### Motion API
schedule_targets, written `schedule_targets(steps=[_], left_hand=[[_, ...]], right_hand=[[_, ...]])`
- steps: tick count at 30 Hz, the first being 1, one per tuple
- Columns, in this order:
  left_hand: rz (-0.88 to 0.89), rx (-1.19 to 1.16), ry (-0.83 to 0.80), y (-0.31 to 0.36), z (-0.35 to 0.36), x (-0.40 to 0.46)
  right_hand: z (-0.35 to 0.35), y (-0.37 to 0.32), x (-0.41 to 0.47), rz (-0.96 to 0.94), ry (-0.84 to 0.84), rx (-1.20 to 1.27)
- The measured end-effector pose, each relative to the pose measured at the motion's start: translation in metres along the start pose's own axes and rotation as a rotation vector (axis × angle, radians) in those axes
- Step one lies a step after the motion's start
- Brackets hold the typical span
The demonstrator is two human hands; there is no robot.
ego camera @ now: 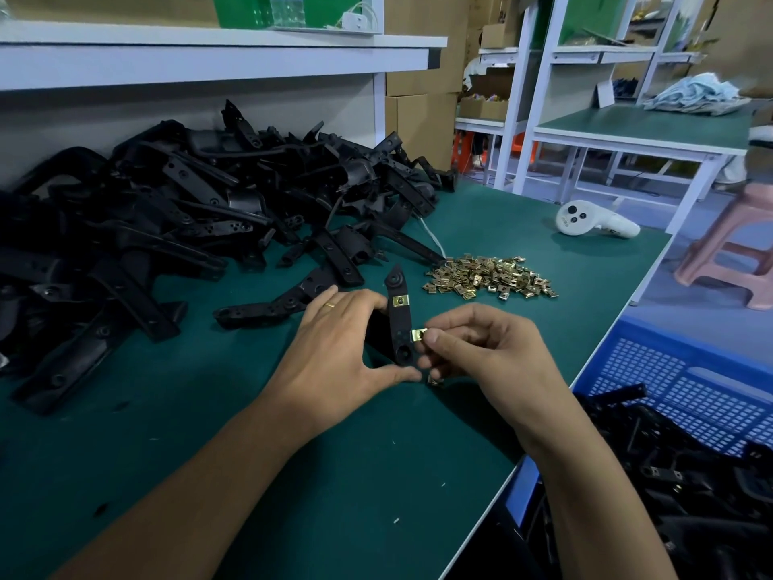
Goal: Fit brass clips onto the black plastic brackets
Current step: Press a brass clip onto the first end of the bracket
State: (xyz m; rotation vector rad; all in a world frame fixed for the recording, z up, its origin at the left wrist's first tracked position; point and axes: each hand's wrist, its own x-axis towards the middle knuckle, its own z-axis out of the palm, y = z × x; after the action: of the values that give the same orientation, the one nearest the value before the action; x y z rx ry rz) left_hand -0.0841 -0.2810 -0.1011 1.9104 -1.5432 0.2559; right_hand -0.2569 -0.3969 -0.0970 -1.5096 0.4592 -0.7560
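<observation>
Between two hands: left hand (334, 349) grips bracket (400, 328); right hand (481, 349) pinches clip (419, 335).

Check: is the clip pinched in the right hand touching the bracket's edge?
Touching. The head view shows the brass clip, pinched by the right hand, meeting the right edge of the bracket with no gap.

Bare green surface (293, 454) lies open near the edge; bracket heap (167, 203) and clip pile (489, 276) crowd the far side, seemingly leaving a gap between.

Dim, even light — edges warped, slightly soft.
</observation>
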Motion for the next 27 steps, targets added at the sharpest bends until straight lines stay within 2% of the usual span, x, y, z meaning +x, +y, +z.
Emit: schedule_targets(steps=[15,21,27], left_hand=[[0.046,0.162,-0.002,0.003,0.001,0.0],[0.01,0.125,0.073,0.003,-0.001,0.002],[-0.007,0.139,0.07,0.002,0.0,0.001]], right_hand=[[0.007,-0.003,-0.001,0.018,0.07,-0.021],[0.011,-0.004,0.0,0.121,0.145,0.117],[0.026,-0.005,-0.001,0.132,0.192,0.103]])
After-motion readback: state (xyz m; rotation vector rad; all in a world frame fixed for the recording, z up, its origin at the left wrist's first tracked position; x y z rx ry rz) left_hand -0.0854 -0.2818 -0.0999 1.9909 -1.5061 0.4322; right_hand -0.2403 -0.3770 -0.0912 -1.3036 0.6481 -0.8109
